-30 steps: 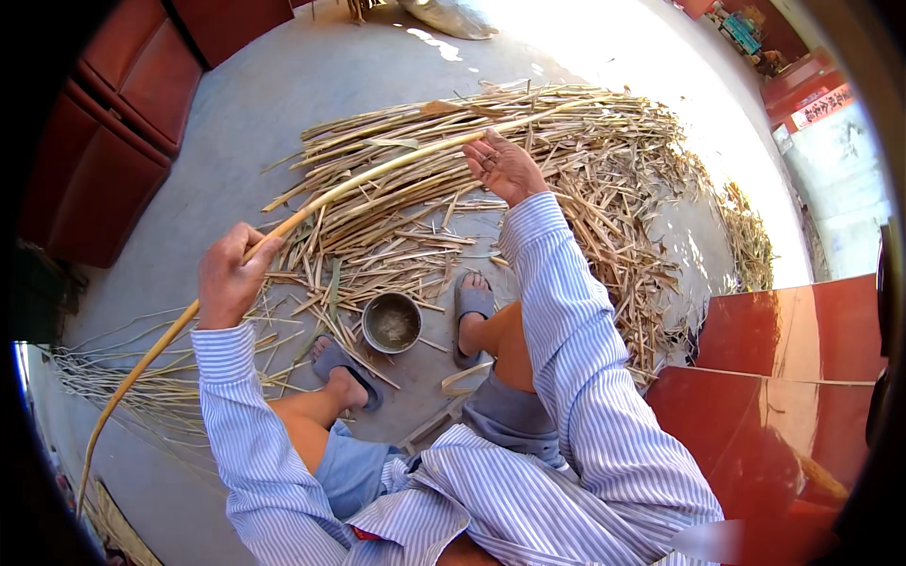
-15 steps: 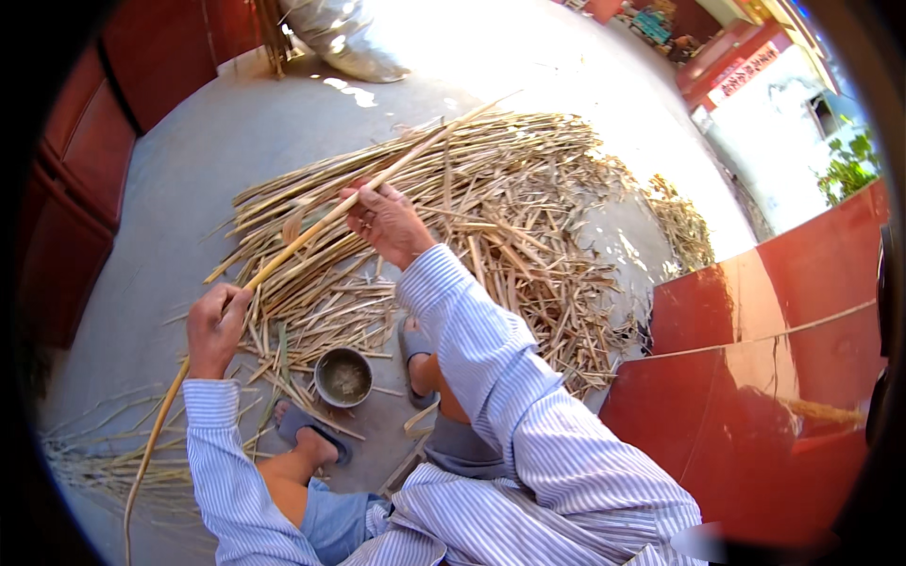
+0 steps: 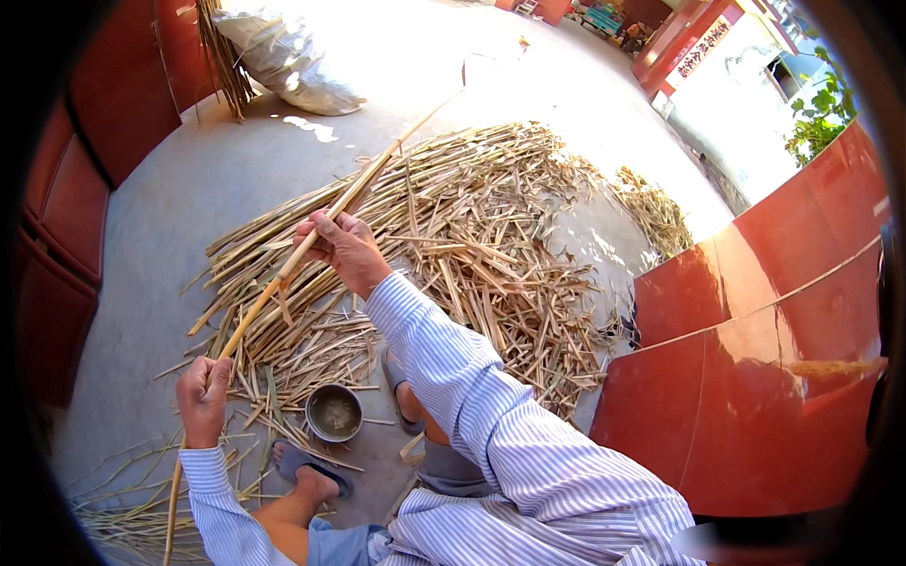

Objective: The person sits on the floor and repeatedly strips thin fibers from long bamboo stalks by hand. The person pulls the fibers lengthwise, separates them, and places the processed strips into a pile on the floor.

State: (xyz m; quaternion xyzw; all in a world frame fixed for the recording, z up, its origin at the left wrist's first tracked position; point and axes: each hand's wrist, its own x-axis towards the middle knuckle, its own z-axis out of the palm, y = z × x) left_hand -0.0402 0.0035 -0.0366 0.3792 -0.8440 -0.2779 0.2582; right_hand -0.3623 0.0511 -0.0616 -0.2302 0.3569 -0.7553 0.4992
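Observation:
A long, pale dry stalk (image 3: 255,318) runs slantwise from the lower left to the far middle, and both my hands are on it. My left hand (image 3: 203,401) is closed in a fist around its lower part. Farther up, my right hand (image 3: 344,253) pinches the same stalk between thumb and fingers. A loose strip of brown husk (image 3: 285,304) hangs from the stalk between the hands. Beneath and beyond lies a heap of dry stalks (image 3: 311,212), with broken husks (image 3: 491,283) over its right side.
A dark bowl (image 3: 334,413) with murky liquid stands by my sandalled feet. Thin branching stems (image 3: 132,514) spread at lower left. Red panels (image 3: 717,396) stand at right, red cabinets (image 3: 71,208) at left. A pale sack (image 3: 283,66) sits at the back beside upright stalks (image 3: 224,71).
The view has shifted, bringing the scene lower and leftward. My left hand has drawn back toward me, widening the gap between my hands. Small brown scraps now show near the stalk's far tip.

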